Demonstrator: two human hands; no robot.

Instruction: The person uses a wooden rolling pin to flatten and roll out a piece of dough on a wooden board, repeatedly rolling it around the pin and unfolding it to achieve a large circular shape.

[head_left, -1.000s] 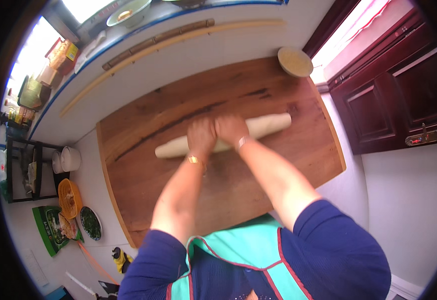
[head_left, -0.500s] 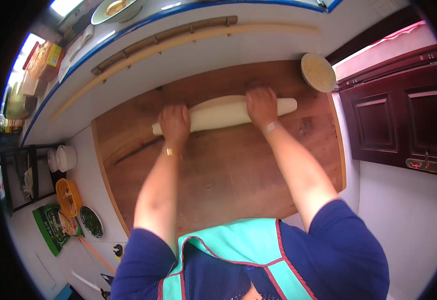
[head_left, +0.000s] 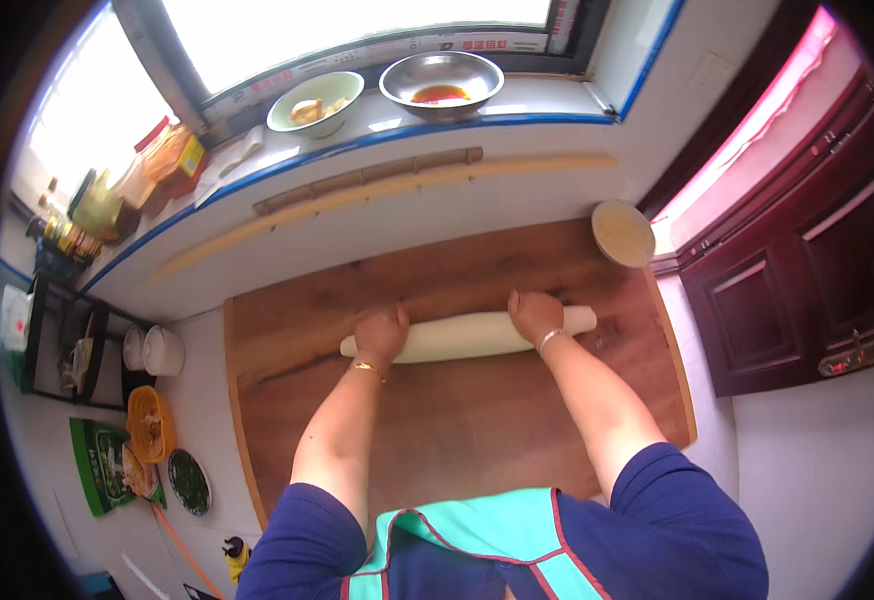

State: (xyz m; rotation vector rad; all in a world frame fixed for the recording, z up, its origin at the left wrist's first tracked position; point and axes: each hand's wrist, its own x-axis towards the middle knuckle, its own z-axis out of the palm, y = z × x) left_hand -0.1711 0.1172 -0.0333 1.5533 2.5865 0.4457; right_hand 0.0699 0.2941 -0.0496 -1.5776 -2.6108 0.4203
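A long, smooth, pale roll of dough (head_left: 462, 337) lies crosswise on the brown wooden board (head_left: 437, 430). Near its left end, my left hand (head_left: 382, 335) grips it with the fingers curled over. My right hand (head_left: 536, 318) is likewise closed around the roll towards its right end. Both tips of the roll stick out past my hands. Whether a rolling pin lies inside the dough cannot be seen.
A round bowl of pale contents (head_left: 623, 234) sits at the board's far right corner. On the ledge behind stand a metal bowl (head_left: 441, 85) and a light green bowl (head_left: 314, 104). An orange basket (head_left: 151, 424) and a plate of greens (head_left: 190, 482) are at left.
My view has tilted up, bringing the window and the metal bowl into sight. My fingers, stretched over the roll before, are now curled in around it.
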